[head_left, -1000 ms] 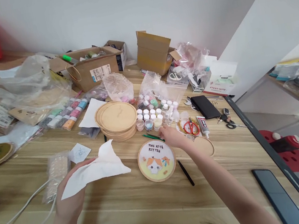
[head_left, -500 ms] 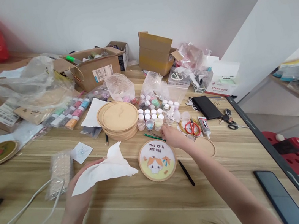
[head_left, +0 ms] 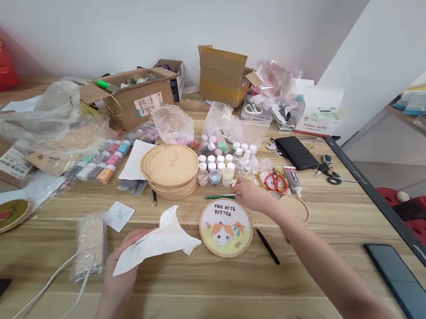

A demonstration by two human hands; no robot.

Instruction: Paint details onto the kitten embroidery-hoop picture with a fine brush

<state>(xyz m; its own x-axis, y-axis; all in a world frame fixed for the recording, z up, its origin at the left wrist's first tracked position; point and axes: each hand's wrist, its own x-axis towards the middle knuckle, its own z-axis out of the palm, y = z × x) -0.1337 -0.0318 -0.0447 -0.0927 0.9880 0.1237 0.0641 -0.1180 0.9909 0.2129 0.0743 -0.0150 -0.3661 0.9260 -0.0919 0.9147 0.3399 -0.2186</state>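
Note:
My left hand [head_left: 125,257] holds a crumpled white tissue [head_left: 157,243], which hides part of its fingers. My right hand [head_left: 250,194] is closed beside the small jars, its fingertips pinched at the end of thin green sticks [head_left: 219,196]; exactly what they grip is too small to tell. Between my hands lies a round wooden-rimmed piece [head_left: 226,228] with a kitten picture and lettering. A black pen-like tool [head_left: 267,246] rests just right of it. Behind the round piece are white-lidded jars [head_left: 221,166] and a stack of wooden discs [head_left: 173,166].
Red-handled pliers [head_left: 275,181], a glue tube [head_left: 293,180] and a black wallet [head_left: 296,153] lie to the right. A phone [head_left: 401,280] is near the right edge. White cables [head_left: 45,284] cross the left. Cardboard boxes [head_left: 137,104] stand at the back.
The whole view has shifted slightly. My right fingertips have moved a little beside the jars and green sticks. My left hand still holds the tissue.

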